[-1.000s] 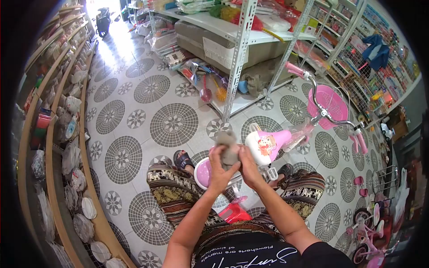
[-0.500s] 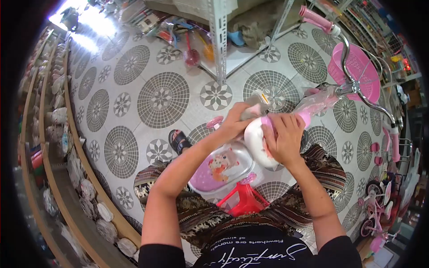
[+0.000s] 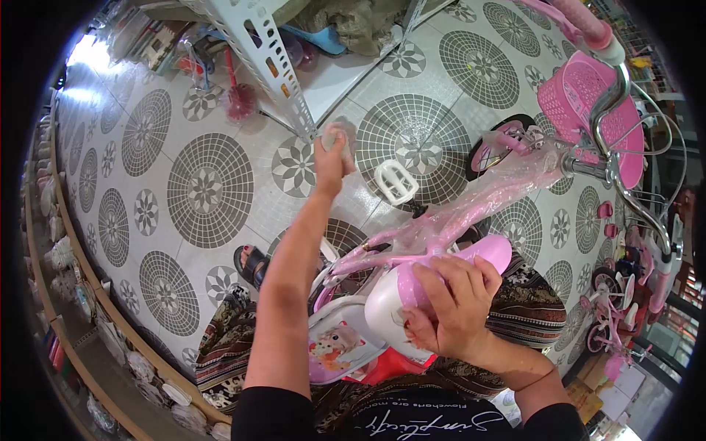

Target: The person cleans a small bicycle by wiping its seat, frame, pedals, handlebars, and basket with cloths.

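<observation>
My left hand point(image 3: 330, 163) is stretched forward over the floor near the shelf post, its fingers closed round a small pale, greyish-pink thing point(image 3: 343, 140) too blurred to name. My right hand point(image 3: 456, 309) grips the pink and white bicycle saddle point(image 3: 382, 309) from above, fingers over its pink part. The saddle belongs to a pink bicycle point(image 3: 471, 213), whose frame is wrapped in clear plastic. A white pedal point(image 3: 397, 182) sticks out beside the frame. Below the saddle, between my legs, lies a pale panel with a cartoon cat point(image 3: 338, 347).
A metal shelf post point(image 3: 283, 81) rises ahead. At the right are the chrome handlebar point(image 3: 607, 110) and pink basket point(image 3: 566, 88). A red stool point(image 3: 393, 364) is partly hidden below me. Shelves point(image 3: 81, 353) line the left, and another small pink bicycle point(image 3: 607, 323) stands far right.
My left hand has moved forward and left, away from the saddle, with the pale thing in it. The right hand stays on the saddle, which has tilted. My view has shifted, showing more bicycle.
</observation>
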### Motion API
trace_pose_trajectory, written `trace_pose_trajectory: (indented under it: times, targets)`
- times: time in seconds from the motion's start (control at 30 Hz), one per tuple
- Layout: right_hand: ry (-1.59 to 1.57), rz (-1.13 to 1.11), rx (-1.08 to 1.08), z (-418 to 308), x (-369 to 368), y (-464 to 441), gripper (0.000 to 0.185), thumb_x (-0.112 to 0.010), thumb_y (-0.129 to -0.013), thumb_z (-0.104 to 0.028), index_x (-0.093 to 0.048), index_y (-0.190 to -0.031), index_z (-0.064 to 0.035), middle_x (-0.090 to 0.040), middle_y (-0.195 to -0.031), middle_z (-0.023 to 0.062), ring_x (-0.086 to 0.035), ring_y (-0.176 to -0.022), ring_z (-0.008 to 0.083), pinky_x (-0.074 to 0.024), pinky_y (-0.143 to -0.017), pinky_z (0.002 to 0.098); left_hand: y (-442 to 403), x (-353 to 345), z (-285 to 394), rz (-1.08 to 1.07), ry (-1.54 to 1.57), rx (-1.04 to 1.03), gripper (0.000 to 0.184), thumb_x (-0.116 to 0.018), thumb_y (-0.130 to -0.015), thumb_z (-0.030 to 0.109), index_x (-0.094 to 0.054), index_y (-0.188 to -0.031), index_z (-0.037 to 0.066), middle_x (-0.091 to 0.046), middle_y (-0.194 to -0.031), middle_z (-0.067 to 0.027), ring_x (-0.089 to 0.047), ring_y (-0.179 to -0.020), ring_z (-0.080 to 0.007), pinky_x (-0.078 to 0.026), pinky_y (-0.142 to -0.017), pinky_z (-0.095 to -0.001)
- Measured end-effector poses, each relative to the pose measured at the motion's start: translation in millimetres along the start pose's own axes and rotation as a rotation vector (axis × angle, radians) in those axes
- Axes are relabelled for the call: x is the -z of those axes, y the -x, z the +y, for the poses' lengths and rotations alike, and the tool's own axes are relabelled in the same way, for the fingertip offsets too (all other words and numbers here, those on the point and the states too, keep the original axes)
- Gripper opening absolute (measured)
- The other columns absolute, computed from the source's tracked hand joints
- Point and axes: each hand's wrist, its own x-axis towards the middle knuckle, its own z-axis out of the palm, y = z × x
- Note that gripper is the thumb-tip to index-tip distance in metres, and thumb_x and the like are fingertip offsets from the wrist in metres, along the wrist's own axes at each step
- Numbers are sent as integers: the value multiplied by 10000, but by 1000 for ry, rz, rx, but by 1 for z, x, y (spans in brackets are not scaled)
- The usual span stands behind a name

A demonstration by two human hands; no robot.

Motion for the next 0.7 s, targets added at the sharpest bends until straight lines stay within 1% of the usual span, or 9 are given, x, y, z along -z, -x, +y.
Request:
trace_pose_trajectory:
  times: [0.07,0.17,0.3,0.33,0.4,0.47,0.53,0.63,0.7]
  targets:
    - [3,0,1,2,-2,-2,462,-621,-815,-457,-642,-1097,-91,-598,-1067,101,-577,-1001,262,-281,-983,450,-1,4,9,-406,295,261,392,-612,-909,272,-516,-1227,64,-610,-1120,-109,-640,-934,-269,-557,-771,-375]
    - [1,-13,-15,-1,-1,0,462,-633,-804,-455,-642,-1094,-95,-596,-1070,98,-584,-989,263,-279,-983,447,24,-28,8,-707,465,613,422,-583,-916,371,-546,-1192,55,-631,-1087,-122,-652,-915,-255,-558,-801,-396]
    - [-10,-21,-18,0,2,-1,460,-646,-795,-440,-643,-1097,-93,-594,-1081,94,-578,-1007,261,-277,-986,447,41,-3,12,-637,401,703,551,-515,-934,445,-502,-1272,10,-645,-1060,-128,-652,-921,-260,-540,-846,-423]
    - [-23,-32,-12,0,1,-1,460,-649,-793,-436,-644,-1099,-93,-594,-1083,93,-577,-1011,260,-277,-987,446,32,22,-4,-702,435,768,548,-591,-897,424,-531,-1236,-2,-639,-1062,-137,-647,-939,-279,-522,-864,-446]
    - [-24,-33,-4,2,1,1,465,-653,-789,-434,-645,-1104,-92,-596,-1083,92,-575,-1018,258,-277,-987,445,48,83,-28,-687,-451,485,473,-636,-879,372,-549,-1234,73,-589,-1162,-121,-580,-1079,-285,-485,-902,-471]
    - [-12,-25,-5,2,0,1,469,-654,-790,-431,-648,-1113,-92,-597,-1084,89,-573,-1021,256,-278,-987,443,87,116,-29,-681,-1077,47,430,-678,-848,327,-569,-1203,112,-547,-1234,-130,-509,-1187,-313,-448,-940,-482]
    - [-13,-19,3,1,0,1,470,-653,-793,-433,-647,-1118,-93,-598,-1085,86,-571,-1022,256,-278,-986,443,133,130,-17,-700,-1392,-546,401,-715,-804,290,-591,-1143,115,-512,-1277,-164,-434,-1261,-364,-412,-978,-480]
    - [-12,-17,7,1,-1,-1,475,-651,-800,-437,-642,-1129,-94,-599,-1082,85,-570,-1019,257,-277,-984,444,134,141,-36,-542,-1427,-640,418,-732,-707,257,-628,-1094,140,-506,-1253,-213,-399,-1253,-396,-395,-992,-469]
    - [0,-30,10,0,-1,0,480,-651,-800,-437,-641,-1134,-93,-600,-1078,86,-572,-1016,258,-275,-984,442,114,150,-49,-549,-1489,-560,358,-699,-734,241,-623,-1066,132,-539,-1136,-194,-481,-1107,-383,-417,-919,-480]
